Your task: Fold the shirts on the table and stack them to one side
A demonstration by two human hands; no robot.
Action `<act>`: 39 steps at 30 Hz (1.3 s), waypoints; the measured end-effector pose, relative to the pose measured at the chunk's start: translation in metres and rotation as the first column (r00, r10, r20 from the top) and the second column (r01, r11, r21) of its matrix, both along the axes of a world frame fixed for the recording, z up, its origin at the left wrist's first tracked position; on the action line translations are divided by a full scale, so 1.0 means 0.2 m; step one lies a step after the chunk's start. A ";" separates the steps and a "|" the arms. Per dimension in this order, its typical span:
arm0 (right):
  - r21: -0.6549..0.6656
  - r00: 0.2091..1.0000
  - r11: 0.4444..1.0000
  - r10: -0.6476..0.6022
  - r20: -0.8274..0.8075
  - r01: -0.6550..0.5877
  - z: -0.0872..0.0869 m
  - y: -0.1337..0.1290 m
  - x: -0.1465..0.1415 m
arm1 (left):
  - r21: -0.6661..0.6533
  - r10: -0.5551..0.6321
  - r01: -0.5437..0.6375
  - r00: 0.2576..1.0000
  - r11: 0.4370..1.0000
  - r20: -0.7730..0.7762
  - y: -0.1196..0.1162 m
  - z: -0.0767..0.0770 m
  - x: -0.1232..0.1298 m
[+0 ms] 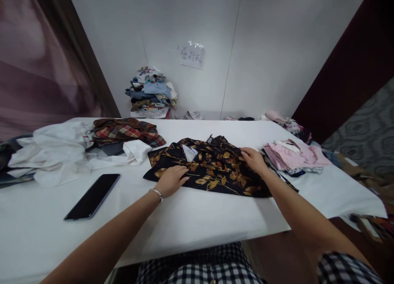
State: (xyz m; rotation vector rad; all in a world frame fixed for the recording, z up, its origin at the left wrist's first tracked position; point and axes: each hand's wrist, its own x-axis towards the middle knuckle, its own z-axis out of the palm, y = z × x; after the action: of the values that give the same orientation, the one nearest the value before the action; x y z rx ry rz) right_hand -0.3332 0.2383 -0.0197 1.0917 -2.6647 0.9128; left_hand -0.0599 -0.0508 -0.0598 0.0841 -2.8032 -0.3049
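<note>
A black shirt [227, 163] with a gold and brown leaf print lies crumpled across the middle of the white table. A light patch [189, 152], perhaps part of the inside, shows near its upper left. My left hand [172, 180] rests on the left part of the cloth, fingers stretched and thumb apart. At the shirt's right side, my right hand [253, 159] has its fingers closed on the fabric. A bracelet [158, 195] circles my left wrist.
Left on the table [184, 218] lie a phone [92, 197], white garments [58, 148] and a plaid shirt [126, 132]. Folded pink clothes [297, 154] are stacked at the right. Behind stand a tall clothes pile [152, 91] and a wall with a handwritten paper sign [192, 55].
</note>
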 end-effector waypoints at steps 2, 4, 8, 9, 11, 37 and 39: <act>0.095 0.992 0.991 -0.105 0.068 0.098 0.04 -0.08 -0.13 | -0.003 0.030 -0.030 0.999 1.000 0.027 -0.01 -0.08 -0.04; 0.147 0.985 0.982 -0.133 0.107 0.116 0.06 -0.17 -0.24 | 0.004 0.048 -0.048 0.998 0.999 0.028 -0.04 -0.15 -0.06; 0.209 0.976 0.973 -0.131 0.171 0.094 0.02 -0.38 -0.39 | 0.029 0.051 -0.052 0.999 0.998 0.019 -0.09 -0.21 -0.04; 0.227 0.972 0.969 -0.143 0.189 0.099 0.01 -0.44 -0.42 | 0.033 0.057 -0.058 0.998 0.998 0.029 -0.08 -0.21 -0.04; 0.263 0.958 0.957 -0.182 0.223 0.120 -0.03 -0.55 -0.48 | 0.034 0.065 -0.067 0.996 0.997 0.057 -0.08 -0.20 -0.03; -0.458 0.728 0.739 0.640 0.246 -0.494 0.45 -0.51 0.16 | 0.502 0.179 -0.110 0.980 0.858 -0.091 0.04 -0.06 -0.10; -0.455 0.796 0.790 0.554 0.244 -0.410 0.40 -0.37 0.19 | 0.742 0.277 -0.165 0.960 0.650 -0.029 0.09 -0.02 -0.14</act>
State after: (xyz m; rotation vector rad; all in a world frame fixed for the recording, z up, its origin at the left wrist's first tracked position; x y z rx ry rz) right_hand -0.2959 0.1633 0.0594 1.6842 -2.2969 1.8095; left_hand -0.0888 -0.0323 -0.0645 0.5630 -2.3043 -1.3090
